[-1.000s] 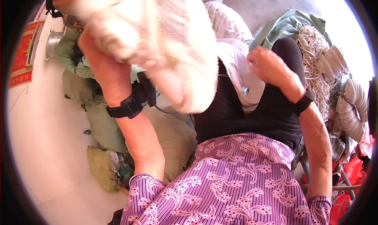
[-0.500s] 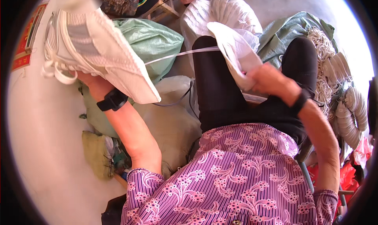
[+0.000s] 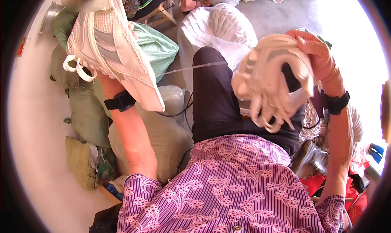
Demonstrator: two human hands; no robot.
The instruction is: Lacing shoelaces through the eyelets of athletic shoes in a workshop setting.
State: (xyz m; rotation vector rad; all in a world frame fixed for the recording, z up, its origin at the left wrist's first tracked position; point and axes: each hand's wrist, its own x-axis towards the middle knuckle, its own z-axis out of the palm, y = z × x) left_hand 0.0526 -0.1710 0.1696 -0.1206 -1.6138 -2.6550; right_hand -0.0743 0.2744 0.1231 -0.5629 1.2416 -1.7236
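A cream sneaker upper [image 3: 118, 53] with grey stripes and looped laces is held up at the left by my left hand [image 3: 109, 83]. Most of that hand is hidden behind the upper, though fingertips show at its far edge. Over my right thigh, my right hand [image 3: 319, 56] grips a second cream sneaker upper [image 3: 264, 70] by its edge, thumb on top. This one is slightly blurred; its dark opening shows and its laces dangle. A thin pale strip [image 3: 191, 68] stretches from the left upper toward my knee.
Ahead stand a clear plastic bag of pale coiled goods [image 3: 228, 27] and a green woven sack [image 3: 157, 49]. Stuffed sacks [image 3: 83, 106] line the left wall. Bundled pale cords [image 3: 313, 133] and red bags [image 3: 352, 192] lie at right. Another person's hand [image 3: 190, 5] is at the far side.
My right hand has risen and turned its upper, so the laced side shows instead of the plain white side. The left upper has tilted slightly and stays held. The whole view has shifted.
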